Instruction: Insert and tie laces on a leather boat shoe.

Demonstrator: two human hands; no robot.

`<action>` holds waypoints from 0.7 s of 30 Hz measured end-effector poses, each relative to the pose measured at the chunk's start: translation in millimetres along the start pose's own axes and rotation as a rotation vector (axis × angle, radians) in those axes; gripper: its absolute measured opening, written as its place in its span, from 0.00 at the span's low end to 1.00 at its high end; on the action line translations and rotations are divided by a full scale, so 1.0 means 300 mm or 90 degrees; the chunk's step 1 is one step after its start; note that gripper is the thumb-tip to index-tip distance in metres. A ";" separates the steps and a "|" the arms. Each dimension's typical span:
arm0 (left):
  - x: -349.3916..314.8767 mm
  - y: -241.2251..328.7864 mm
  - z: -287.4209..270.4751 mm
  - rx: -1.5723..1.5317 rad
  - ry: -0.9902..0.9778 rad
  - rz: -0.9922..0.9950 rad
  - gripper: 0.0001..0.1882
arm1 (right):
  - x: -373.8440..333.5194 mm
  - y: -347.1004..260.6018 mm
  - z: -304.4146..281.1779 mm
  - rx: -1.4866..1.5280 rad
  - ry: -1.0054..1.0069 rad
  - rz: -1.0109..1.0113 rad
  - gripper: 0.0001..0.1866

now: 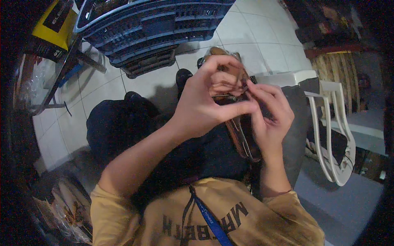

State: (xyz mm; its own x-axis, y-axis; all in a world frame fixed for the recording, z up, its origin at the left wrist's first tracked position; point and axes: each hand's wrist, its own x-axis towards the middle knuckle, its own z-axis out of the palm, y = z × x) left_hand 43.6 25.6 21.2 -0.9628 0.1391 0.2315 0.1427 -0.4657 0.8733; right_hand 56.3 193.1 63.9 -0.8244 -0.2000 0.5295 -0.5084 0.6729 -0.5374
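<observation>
Above my lap, both hands meet around a brown, shiny leather-like piece (242, 78), partly hidden by my fingers. My left hand (205, 96) arches over its left side, fingers bent around it and thumb stretched toward the right hand. The fingertips of my right hand (271, 108) pinch close to its right edge. Beneath them lies a long, dark, rounded thing with a brown rim (243, 141); I cannot tell whether it is joined to the held piece. Just beyond my fingers shows a tan, rounded object (217, 51) with clear plastic by it.
Stacked blue crates (160, 26) stand ahead on the white tiled floor (266, 39). A black-legged stand (57, 82) and a yellow-and-black box (55, 28) are at the left. A white plastic chair (338, 135) is at the right. Plastic-wrapped items (67, 205) lie low at the left.
</observation>
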 end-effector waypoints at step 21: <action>0.043 0.022 -0.057 0.231 0.088 -0.068 0.26 | -0.021 0.028 -0.004 0.219 -0.005 0.134 0.09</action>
State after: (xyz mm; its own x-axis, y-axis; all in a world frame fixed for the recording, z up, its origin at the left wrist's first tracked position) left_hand 28.3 9.3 22.6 -0.9949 0.0394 0.0934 0.0884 -0.1134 0.9896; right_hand 57.5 200.7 56.9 -0.9205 -0.0900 0.3803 -0.3810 0.4228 -0.8222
